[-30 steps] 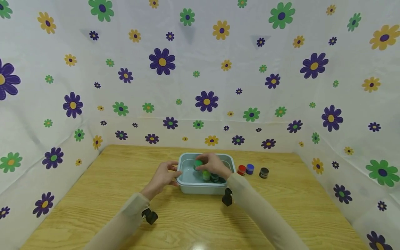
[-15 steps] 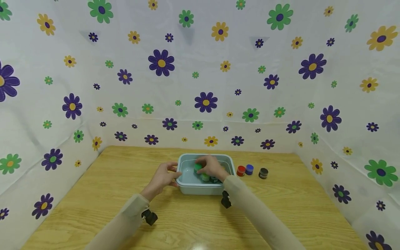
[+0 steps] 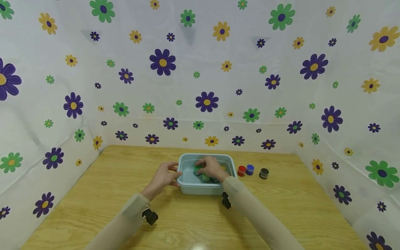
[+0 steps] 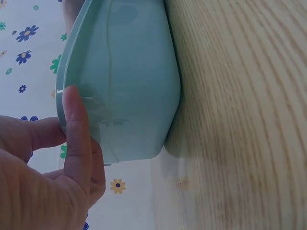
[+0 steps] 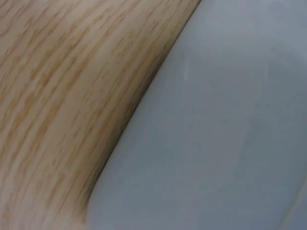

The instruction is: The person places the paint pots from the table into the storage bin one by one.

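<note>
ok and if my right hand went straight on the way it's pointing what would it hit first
Past the green jar it holds, your right hand would probably meet the left wall of the box first, though depth inside is hard to judge.

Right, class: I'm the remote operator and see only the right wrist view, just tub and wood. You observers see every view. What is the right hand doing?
Observer: In the head view, the right hand pinches a green jar inside the tub.
Operator: And the left hand?
Observer: The left hand holds the tub at its left end.
Operator: Anything beside the tub?
Observer: A red jar, a blue jar and a black jar are to its right.
</note>
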